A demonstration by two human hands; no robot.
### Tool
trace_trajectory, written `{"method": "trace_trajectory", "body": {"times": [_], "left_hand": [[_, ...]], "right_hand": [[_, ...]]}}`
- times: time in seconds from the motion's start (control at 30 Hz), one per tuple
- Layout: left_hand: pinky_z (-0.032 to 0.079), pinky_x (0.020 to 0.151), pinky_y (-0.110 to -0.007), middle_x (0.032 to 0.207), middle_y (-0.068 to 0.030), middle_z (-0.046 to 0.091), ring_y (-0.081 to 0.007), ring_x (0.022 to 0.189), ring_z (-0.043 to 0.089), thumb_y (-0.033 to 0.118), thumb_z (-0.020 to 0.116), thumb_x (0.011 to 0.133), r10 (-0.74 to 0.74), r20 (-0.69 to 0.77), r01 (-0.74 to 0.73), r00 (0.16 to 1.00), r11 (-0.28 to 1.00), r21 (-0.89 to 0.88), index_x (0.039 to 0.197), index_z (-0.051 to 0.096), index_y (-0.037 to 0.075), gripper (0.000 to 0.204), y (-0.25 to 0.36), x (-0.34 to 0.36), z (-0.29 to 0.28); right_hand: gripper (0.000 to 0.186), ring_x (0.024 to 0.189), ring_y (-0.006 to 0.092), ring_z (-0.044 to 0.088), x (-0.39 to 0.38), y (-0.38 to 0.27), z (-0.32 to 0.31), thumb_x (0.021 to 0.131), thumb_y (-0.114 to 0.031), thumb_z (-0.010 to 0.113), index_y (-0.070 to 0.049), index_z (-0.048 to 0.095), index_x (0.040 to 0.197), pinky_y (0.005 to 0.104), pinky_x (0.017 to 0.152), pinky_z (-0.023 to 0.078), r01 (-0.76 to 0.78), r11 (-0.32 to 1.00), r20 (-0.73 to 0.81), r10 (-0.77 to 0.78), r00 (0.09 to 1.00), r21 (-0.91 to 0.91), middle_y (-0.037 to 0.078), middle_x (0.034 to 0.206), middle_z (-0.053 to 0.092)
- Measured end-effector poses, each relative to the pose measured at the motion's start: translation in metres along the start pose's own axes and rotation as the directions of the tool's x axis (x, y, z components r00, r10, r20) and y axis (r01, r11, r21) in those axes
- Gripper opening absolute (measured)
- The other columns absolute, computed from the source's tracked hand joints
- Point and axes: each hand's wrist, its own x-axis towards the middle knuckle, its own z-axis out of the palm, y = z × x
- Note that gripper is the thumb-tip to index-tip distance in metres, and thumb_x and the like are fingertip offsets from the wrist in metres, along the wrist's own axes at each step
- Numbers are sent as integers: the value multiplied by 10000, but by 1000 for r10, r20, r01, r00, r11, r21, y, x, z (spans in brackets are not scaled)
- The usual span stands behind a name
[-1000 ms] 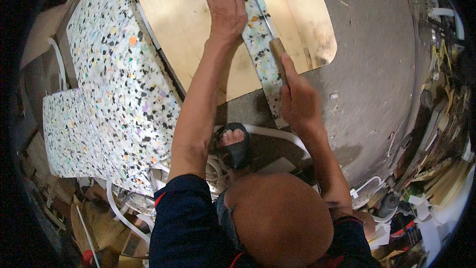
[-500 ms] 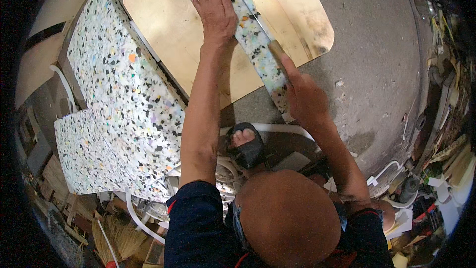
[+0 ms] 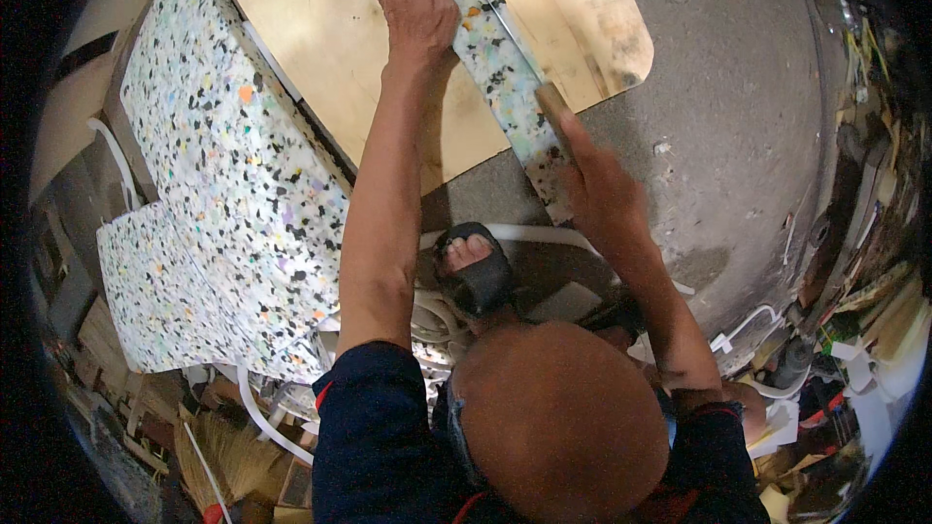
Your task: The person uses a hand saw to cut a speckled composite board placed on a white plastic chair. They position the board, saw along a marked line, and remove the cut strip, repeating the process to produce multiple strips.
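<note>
A long strip of speckled foam (image 3: 500, 87) lies slantwise across a pale wooden board (image 3: 340, 49). My left hand (image 3: 419, 10) rests flat on the far part of the strip, fingers outstretched and partly cut off by the upper edge. My right hand (image 3: 607, 189), slightly blurred, grips the wooden handle of a long-bladed knife (image 3: 551, 99). Its thin blade runs along the right side of the strip, pointing away from me. How deep the blade sits in the foam I cannot tell. The strip's near end juts past the board, beside my right hand.
Large speckled foam blocks (image 3: 228, 146) stand at the left. My sandalled foot (image 3: 476, 267) is close to the board's near edge, by a white curved tube (image 3: 544, 235). A straw broom (image 3: 233, 461) lies lower left. Assorted scrap (image 3: 864, 330) lines the right side.
My right hand and the knife have shifted slightly to the right. The left hand remains flat on the strip, now a little higher in view. The whole view has moved slightly.
</note>
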Motion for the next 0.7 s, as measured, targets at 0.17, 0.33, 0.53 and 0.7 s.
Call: {"method": "trace_trajectory", "body": {"times": [0.17,0.33,0.53,0.7], "left_hand": [[184,1203,-671,1671,-299,176,-507,1504,247,95,432,1008,-38,14,38,999,998,42,1568,342,-18,579,7,2,-1],[181,1205,-671,1671,-301,172,-501,1509,244,101,432,1007,-34,25,32,999,998,55,1572,336,-18,585,5,4,-2],[179,1207,-670,1674,-299,164,-498,1511,242,99,438,996,-42,33,40,999,997,63,1575,328,-18,601,2,4,-1],[200,1203,-659,1669,-304,178,-510,1496,258,98,437,997,-5,15,4,1000,997,76,1575,332,-19,599,2,4,0]], "right_hand": [[734,891,422,683,-8,6,3,962,-23,577,-265,335,1611,517,778,554,92,993,-77,-86,993,77,264,1036,659],[747,939,435,692,26,0,8,950,8,590,-229,336,1611,529,809,562,24,1000,-16,-23,1000,20,263,1094,669],[718,953,402,709,-27,17,6,965,-11,586,-195,335,1612,507,790,572,105,991,-64,-100,993,85,268,1091,680],[688,946,381,715,-8,12,8,982,-30,575,-197,346,1609,493,809,571,97,992,-86,-91,992,80,265,1078,683]]}}
